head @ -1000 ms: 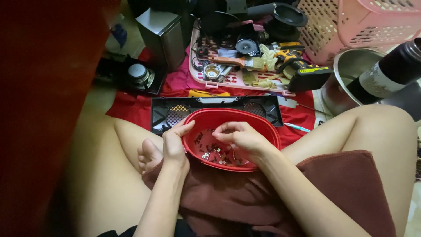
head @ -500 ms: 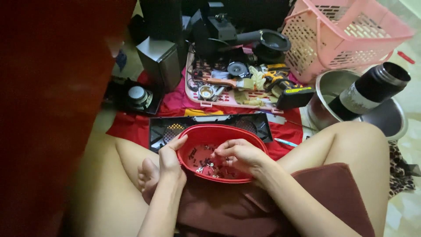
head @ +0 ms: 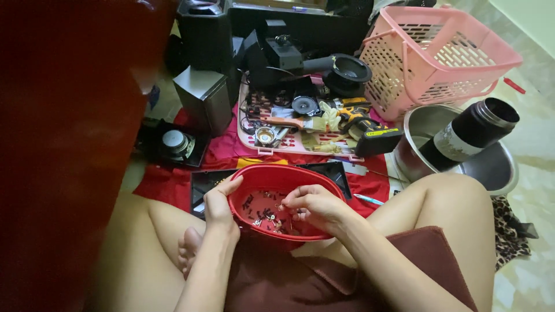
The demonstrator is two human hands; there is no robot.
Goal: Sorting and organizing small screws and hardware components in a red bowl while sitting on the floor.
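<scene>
1. Hands first: the left hand grips the near-left rim of a red bowl, with the thumb lying along the rim and the fingers hidden under the outside wall, so it is closed on the bowl.
2. The right hand is inside the bowl, with fingertips pinched narrowly together over the small parts; whether a part is actually held between them is too small to tell.
3. The bowl rests on the person's lap, tilted a little toward them, between crossed bare legs and above the dark red shorts.
4. Small screws and metal bits lie scattered over the bowl's floor, mostly toward the left and near side.
5. Just behind the bowl, a black tray lies flat on a red cloth spread over the floor.
6. Farther back, a pale pink tray holds small round speaker parts, wires and a yellow and black tool.
7. A grey speaker box stands to the left of that tray, with a loose round speaker beside it.
8. To the right, a pink basket sits behind a steel pot, and a black flask lies tilted across the pot's rim.
9. A dark red blurred surface fills the left side of the view.
</scene>
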